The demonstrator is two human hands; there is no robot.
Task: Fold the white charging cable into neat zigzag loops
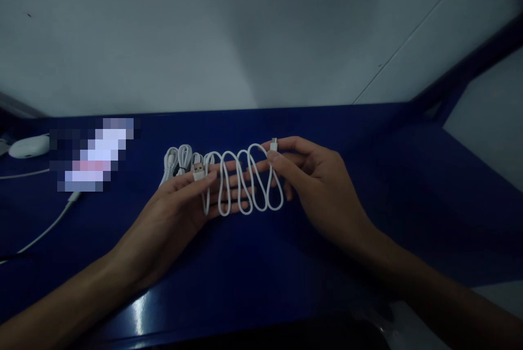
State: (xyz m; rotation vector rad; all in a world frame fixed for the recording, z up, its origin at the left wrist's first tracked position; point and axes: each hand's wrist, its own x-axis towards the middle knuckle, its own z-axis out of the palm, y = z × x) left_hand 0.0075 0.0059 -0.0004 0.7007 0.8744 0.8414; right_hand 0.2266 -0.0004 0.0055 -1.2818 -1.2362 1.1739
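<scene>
A white USB cable (224, 189) is spread in zigzag loops between my two hands, above the blue table. My left hand (182, 197) grips its USB-A end, thumb on the plug, while the fingers stretch out beneath the loops. At the other end, my right hand (314, 173) pinches the cable just below the smaller metal-tipped plug (273, 145) between thumb and fingers. Behind my left hand lie several coiled white cables (184, 157), partly covered by that hand; a dark tie shows on one bundle.
To the left, a phone-like lit object (98, 154), blurred into blocks, has a white cord (49, 235) running from its lower end. Beside it sits a rounded white object (29, 146). A pale wall (163, 56) rises behind the blue table (253, 263).
</scene>
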